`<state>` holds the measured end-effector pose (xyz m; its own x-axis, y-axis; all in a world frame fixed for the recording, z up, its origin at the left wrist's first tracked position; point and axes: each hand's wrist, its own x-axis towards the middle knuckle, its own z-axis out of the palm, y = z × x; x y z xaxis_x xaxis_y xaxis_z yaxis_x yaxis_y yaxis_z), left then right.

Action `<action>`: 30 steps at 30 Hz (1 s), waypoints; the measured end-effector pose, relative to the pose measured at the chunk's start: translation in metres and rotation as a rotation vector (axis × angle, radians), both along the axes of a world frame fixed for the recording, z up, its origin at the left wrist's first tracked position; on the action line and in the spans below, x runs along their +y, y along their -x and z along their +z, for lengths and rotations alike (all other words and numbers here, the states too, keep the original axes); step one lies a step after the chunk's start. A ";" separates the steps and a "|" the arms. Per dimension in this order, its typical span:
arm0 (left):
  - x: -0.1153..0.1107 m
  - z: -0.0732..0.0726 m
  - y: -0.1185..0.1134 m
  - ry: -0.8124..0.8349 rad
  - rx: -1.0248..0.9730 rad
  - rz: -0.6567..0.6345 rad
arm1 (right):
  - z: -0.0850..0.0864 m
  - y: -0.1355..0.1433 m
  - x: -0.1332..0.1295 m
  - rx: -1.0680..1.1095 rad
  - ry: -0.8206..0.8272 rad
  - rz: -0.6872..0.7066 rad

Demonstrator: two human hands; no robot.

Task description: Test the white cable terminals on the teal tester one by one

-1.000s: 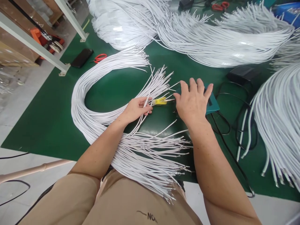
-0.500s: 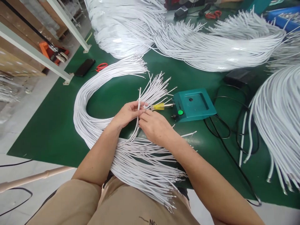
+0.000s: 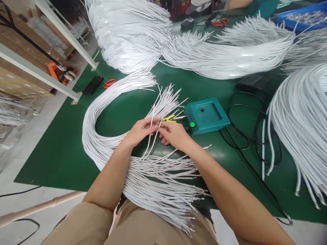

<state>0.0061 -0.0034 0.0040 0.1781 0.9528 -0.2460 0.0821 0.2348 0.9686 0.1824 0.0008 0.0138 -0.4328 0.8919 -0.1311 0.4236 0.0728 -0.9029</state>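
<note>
My left hand pinches a thin white wire between thumb and fingers. Close beside it, my right hand grips another white wire, its fingertips near the left ones. Just beyond the fingertips is a yellow clip-like tip on a metal shaft, joined to a teal box with a lit green button. A curved bundle of white wires lies around and under my forearms. Loose wire ends fan out toward my lap. My fingers hide the exact contact with the yellow tip.
Large heaps of white wire lie at the back and right. Red-handled scissors and a black phone sit at the left. Black cables trail from the teal box. A blue tray stands at the far right.
My hands have shifted slightly in the picture, and the right one has turned and uncurled a little. The yellow tip now looks split and spread. The whole view has moved slightly.
</note>
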 end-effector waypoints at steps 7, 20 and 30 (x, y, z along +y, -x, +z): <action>-0.004 0.006 -0.003 0.042 -0.036 -0.034 | 0.002 0.004 0.004 0.325 0.201 -0.203; -0.006 0.009 -0.009 -0.068 -0.049 0.042 | 0.004 0.000 0.007 0.507 0.169 -0.328; -0.007 0.009 -0.011 -0.087 -0.043 0.000 | 0.003 0.006 0.004 0.552 0.214 -0.303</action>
